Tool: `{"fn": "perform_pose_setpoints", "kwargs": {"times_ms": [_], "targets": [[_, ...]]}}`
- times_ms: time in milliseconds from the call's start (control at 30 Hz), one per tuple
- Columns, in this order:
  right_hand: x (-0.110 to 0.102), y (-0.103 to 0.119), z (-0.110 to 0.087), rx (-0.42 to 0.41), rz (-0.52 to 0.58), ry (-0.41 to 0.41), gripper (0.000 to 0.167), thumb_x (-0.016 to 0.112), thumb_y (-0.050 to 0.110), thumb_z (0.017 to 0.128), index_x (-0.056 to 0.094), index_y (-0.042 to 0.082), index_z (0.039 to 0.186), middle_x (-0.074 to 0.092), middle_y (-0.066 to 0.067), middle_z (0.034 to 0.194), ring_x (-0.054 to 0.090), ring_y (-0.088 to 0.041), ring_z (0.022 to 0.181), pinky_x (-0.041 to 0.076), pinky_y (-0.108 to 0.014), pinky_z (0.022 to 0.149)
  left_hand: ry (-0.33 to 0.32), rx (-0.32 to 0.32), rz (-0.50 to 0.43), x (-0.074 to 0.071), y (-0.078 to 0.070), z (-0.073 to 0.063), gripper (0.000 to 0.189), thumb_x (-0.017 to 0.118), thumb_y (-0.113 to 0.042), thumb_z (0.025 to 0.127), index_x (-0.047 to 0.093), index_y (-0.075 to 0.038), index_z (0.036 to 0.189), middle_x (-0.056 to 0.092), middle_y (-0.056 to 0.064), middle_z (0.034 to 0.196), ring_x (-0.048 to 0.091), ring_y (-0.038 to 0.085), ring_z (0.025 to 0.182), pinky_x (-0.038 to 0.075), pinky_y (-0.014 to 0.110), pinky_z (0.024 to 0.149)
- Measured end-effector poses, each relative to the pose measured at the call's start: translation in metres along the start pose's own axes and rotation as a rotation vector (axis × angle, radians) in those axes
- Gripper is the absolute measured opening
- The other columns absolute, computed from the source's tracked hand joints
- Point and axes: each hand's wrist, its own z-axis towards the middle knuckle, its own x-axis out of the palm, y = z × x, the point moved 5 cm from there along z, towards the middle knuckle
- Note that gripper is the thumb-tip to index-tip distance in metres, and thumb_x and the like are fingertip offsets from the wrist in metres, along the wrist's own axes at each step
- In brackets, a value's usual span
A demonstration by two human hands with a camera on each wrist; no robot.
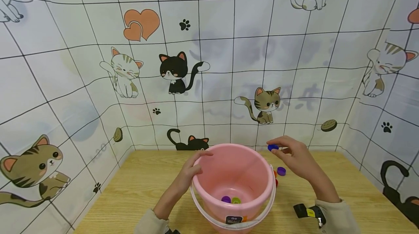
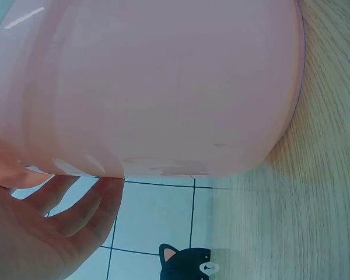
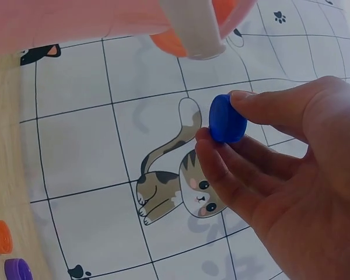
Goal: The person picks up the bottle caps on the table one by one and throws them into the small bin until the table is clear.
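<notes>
A pink plastic bucket (image 1: 234, 166) stands on the table, its white handle (image 1: 229, 225) hanging down at the front. With my left hand (image 1: 186, 174) I grip the bucket's rim on the left side; in the left wrist view the fingers lie against its outer wall. My right hand (image 1: 296, 159) is raised to the right of the bucket, above table height. Between thumb and fingers it pinches a blue bottle cap (image 3: 227, 119), apart from the rim. Inside, on the bucket's bottom, lie a purple cap (image 1: 226, 199) and a green cap (image 1: 236, 200).
On the wooden table (image 1: 137, 186), right of the bucket, lie another purple cap (image 1: 281, 171), an orange cap (image 3: 1, 236) and a red cap (image 1: 276, 182), the last partly hidden by the bucket. White cloth walls (image 1: 216, 56) with cat drawings close off the back and sides.
</notes>
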Motion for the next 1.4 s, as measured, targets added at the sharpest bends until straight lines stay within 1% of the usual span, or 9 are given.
{"fn": "perform_pose_setpoints", "kwargs": {"times_ms": [133,233,467,633,767,933,1100,1300,1400], "targets": [[-0.003,0.006,0.000,-0.040,0.003,-0.007,0.022,0.068,0.006,0.096,0.074,0.011,0.116,0.073,-0.005,0.113,0.065,0.004,0.094,0.059,-0.022,0.079,-0.002,0.003,0.002,0.000,0.000,0.000,0.060,0.045,-0.013,0.082,0.057,-0.014,0.141,0.049,0.013,0.150,0.061,0.037,0.112,0.059,0.039,0.081],[-0.004,0.010,0.000,-0.054,0.010,-0.010,0.022,0.069,0.005,0.096,0.075,0.012,0.116,0.073,-0.004,0.112,0.065,0.005,0.094,0.059,-0.021,0.079,-0.002,0.007,0.005,0.000,0.000,0.000,0.060,0.045,-0.013,0.082,0.057,-0.014,0.141,0.049,0.014,0.150,0.061,0.038,0.112,0.059,0.040,0.081],[-0.007,0.015,0.001,-0.060,0.020,-0.016,0.022,0.070,0.006,0.095,0.075,0.014,0.115,0.073,-0.002,0.113,0.064,0.006,0.095,0.059,-0.021,0.079,0.004,0.011,0.000,0.000,0.000,0.000,0.061,0.045,-0.012,0.082,0.057,-0.013,0.141,0.048,0.014,0.151,0.061,0.038,0.111,0.059,0.042,0.083],[-0.006,0.019,0.001,-0.061,0.028,-0.011,0.022,0.070,0.006,0.095,0.075,0.016,0.114,0.073,0.000,0.113,0.066,0.004,0.094,0.060,-0.022,0.079,0.004,0.010,0.004,-0.001,0.000,-0.001,0.060,0.045,-0.012,0.082,0.058,-0.014,0.141,0.048,0.014,0.151,0.061,0.038,0.111,0.059,0.042,0.083],[-0.005,0.022,0.001,-0.059,0.013,-0.004,0.021,0.071,0.007,0.095,0.075,0.016,0.114,0.072,0.001,0.112,0.066,0.002,0.095,0.060,-0.023,0.080,0.002,0.006,0.005,-0.001,0.000,-0.001,0.060,0.045,-0.012,0.082,0.058,-0.015,0.141,0.049,0.014,0.151,0.062,0.038,0.111,0.059,0.042,0.083],[-0.003,0.025,0.001,-0.064,0.003,0.002,0.021,0.070,0.008,0.096,0.075,0.017,0.114,0.073,0.001,0.113,0.066,0.001,0.097,0.060,-0.024,0.080,0.008,0.005,0.004,0.000,0.000,-0.001,0.060,0.044,-0.012,0.083,0.057,-0.014,0.141,0.049,0.014,0.150,0.063,0.038,0.108,0.059,0.039,0.081],[0.000,0.027,0.001,-0.077,0.006,0.010,0.021,0.070,0.008,0.096,0.075,0.017,0.114,0.073,0.002,0.113,0.068,-0.003,0.099,0.061,-0.027,0.080,0.015,0.012,0.001,-0.001,0.000,0.000,0.059,0.044,-0.012,0.084,0.056,-0.013,0.142,0.049,0.016,0.150,0.064,0.038,0.105,0.059,0.036,0.078],[0.005,0.028,0.002,-0.079,0.022,0.038,0.019,0.070,0.011,0.096,0.075,0.018,0.113,0.073,0.003,0.112,0.068,-0.006,0.099,0.061,-0.027,0.080,0.014,0.019,0.007,-0.001,0.001,0.000,0.059,0.045,-0.012,0.084,0.057,-0.014,0.142,0.048,0.014,0.152,0.062,0.036,0.109,0.059,0.034,0.080],[0.007,0.028,0.003,-0.085,0.024,0.045,0.020,0.071,0.010,0.096,0.075,0.018,0.113,0.073,0.002,0.112,0.069,-0.008,0.097,0.061,-0.027,0.079,0.015,0.019,0.010,-0.001,0.002,0.000,0.059,0.045,-0.012,0.084,0.057,-0.014,0.142,0.047,0.013,0.153,0.062,0.036,0.112,0.059,0.035,0.082]]}}
